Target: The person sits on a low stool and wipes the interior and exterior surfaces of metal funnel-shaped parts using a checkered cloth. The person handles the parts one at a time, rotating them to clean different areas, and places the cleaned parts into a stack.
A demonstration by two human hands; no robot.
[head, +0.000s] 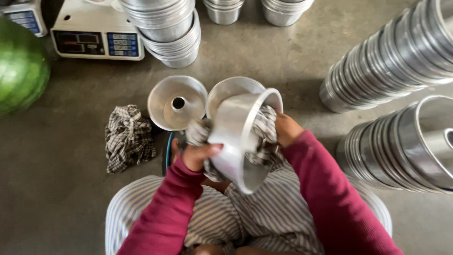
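Far left, a green watermelon (19, 66) is cut off by the frame, and a weighing scale (96, 35) sits behind it, top edge clipped. A crumpled checked rag (128, 138) lies on bare concrete floor (61, 179), open room around it. A ring-shaped metal mould (177, 102) rests just beside. Now the left hand (196, 156) grips the side of a tilted aluminium bowl (233, 137) over the lap, fingers curled on its wall. A checked cloth (266, 130) wraps the bowl's rim; the right hand (285, 128) presses into it, fingers hidden. Right, two long leaning stacks of moulds (387, 66) run off the frame, crowding that side.
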